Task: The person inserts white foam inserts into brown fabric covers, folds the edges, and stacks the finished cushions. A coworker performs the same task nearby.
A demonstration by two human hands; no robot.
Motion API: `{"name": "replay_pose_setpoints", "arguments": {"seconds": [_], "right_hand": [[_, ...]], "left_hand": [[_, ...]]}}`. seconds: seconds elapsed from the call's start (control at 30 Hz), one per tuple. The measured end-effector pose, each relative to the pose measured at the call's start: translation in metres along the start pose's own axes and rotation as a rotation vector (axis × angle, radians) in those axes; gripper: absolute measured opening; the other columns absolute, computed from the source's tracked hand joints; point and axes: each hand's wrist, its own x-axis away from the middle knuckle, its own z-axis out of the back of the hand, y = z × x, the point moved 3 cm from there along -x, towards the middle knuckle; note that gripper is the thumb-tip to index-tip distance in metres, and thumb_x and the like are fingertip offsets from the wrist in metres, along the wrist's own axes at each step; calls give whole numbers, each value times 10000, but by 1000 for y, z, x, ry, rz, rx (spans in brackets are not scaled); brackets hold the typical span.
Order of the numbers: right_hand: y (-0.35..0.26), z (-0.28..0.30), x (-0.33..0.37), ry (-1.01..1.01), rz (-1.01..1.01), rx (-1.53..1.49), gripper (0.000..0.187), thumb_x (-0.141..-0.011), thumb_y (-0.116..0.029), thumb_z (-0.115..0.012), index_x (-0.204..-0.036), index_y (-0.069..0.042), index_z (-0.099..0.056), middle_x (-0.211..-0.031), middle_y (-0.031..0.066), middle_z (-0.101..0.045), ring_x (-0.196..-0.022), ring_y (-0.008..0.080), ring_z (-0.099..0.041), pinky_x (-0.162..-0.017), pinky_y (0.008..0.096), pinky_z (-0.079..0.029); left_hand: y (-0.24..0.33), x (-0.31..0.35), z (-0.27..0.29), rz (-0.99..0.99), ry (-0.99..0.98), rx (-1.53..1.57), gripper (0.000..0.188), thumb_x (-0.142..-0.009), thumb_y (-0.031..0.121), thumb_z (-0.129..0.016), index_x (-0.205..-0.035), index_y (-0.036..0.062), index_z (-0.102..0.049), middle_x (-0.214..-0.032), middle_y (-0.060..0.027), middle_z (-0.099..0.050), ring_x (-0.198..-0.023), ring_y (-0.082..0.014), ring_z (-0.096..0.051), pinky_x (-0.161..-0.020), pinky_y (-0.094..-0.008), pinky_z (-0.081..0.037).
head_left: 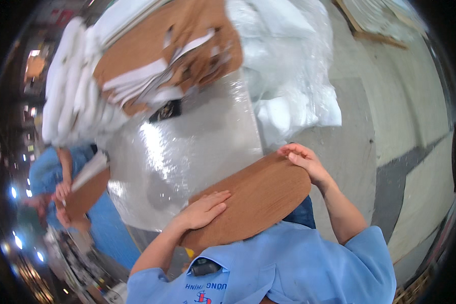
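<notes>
A flat brown sheet of fabric-like material (pixel 253 200) with a rounded right end lies close against my front, over the near edge of the table. My left hand (pixel 203 209) rests flat on its left part, fingers stretched together. At the upper right edge, my right hand (pixel 305 161) grips the rim, thumb over the top and fingers curved round the side. The sheet's underside is hidden.
Beyond the sheet is a plastic-wrapped grey tabletop (pixel 187 152). A pile of brown pieces with white strips (pixel 177 61) lies at its far end, between white rolls (pixel 76 96) and plastic-wrapped white bundles (pixel 289 61). On the left, a co-worker (pixel 61 172) handles another brown piece (pixel 88 197).
</notes>
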Motion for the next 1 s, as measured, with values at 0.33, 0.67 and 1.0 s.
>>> {"name": "replay_pose_setpoints", "arguments": {"seconds": [0.33, 0.67, 1.0], "right_hand": [[-22, -32, 13, -58, -423, 347, 952, -914, -252, -815, -1686, -153, -267, -1618, 236, -427, -1477, 338, -440, -1199, 432, -380], [-45, -41, -4, -133, -612, 1014, 989, -930, -445, -796, -1682, -109, -249, -1457, 235, -590, -1263, 287, -632, -1012, 418, -531], [2, -51, 9, -75, -552, 808, 586, -1021, -449, -703, -1278, 75, -651, -1141, 146, -742, -970, 210, -721, -842, 370, -590]], "left_hand": [[-55, 4, -66, 185, 328, -76, 639, -1133, 469, -297, -1660, 110, -331, -1746, -110, -263, -1618, -314, -213, -1298, -552, -184], [-130, 100, -41, -374, 1411, 1196, 505, -1131, 416, -482, -1501, 78, -538, -1349, -128, -675, -1221, -203, -646, -1085, -385, -482], [-89, 5, -216, -29, 794, 1632, 285, -1011, 195, -637, -1246, 59, -723, -1086, -86, -761, -948, -173, -713, -763, -329, -547]]}}
